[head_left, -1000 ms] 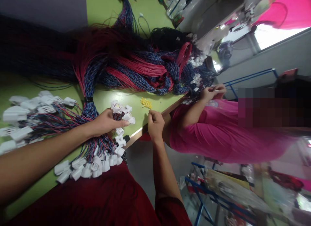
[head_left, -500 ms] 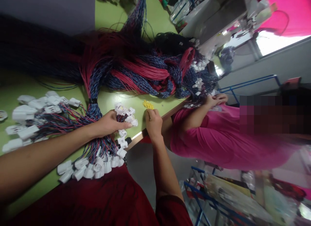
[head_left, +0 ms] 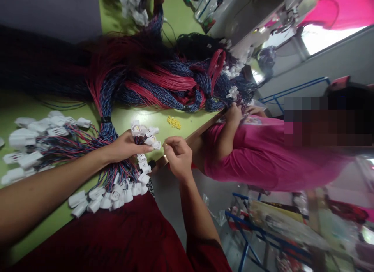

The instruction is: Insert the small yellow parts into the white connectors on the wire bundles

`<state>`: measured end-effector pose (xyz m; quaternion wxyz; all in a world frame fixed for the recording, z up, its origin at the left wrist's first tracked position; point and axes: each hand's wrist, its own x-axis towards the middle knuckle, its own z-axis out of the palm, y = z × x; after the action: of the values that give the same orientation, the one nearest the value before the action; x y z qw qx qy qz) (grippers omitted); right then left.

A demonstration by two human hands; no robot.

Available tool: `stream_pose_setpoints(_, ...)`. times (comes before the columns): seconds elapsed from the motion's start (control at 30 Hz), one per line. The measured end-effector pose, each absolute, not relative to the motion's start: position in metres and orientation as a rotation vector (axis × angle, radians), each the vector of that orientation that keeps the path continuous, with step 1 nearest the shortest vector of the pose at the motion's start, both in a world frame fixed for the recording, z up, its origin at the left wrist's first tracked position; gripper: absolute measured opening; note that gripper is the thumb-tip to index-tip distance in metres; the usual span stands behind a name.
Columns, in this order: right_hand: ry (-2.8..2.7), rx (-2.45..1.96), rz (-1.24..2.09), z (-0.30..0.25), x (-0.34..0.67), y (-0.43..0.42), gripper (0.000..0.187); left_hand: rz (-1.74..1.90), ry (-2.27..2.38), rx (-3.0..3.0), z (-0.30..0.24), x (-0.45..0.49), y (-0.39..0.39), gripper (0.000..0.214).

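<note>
My left hand (head_left: 124, 148) is closed around a small cluster of white plastic connectors (head_left: 152, 140) on thin wires, their open ends facing right. Close beside them, my right hand (head_left: 179, 155) is pinched, thumb against forefinger; whatever sits between the fingertips is too small to make out. A little pile of tiny yellow pieces (head_left: 174, 122) lies on the green table (head_left: 125, 118) just beyond my right hand. The connector wires run into a blue and red wire bundle (head_left: 109, 96) bound with black tape (head_left: 105, 119). More white connectors (head_left: 106, 200) fan out below my left forearm.
Another group of white connectors (head_left: 25, 137) spreads at the left. Thick coils of red and blue wire (head_left: 169, 81) cross the table behind. A co-worker in a pink shirt (head_left: 248, 155) is close on the right, hands at the wires. Blue metal racks (head_left: 245, 225) stand lower right.
My right hand has moved from the yellow pile back toward the connectors in my left hand. At the top, a hand and white connectors have come into view. The co-worker's arm has shifted left.
</note>
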<state>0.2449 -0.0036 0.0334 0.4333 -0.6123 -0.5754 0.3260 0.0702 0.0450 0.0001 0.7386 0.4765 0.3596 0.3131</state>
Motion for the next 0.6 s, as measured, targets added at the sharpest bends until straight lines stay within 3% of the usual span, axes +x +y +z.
stream_pose_setpoints(0.4,-1.654,-1.480,0.803,0.049,0.241,0.003,0.006,0.720,0.757,1.073,0.001,0.070,0.046,0.020)
stream_pose_setpoints(0.6,-1.761,-1.516,0.609,0.045,0.240,-0.002,0.008,0.737,0.789,1.146,0.000,0.072,0.046,0.022)
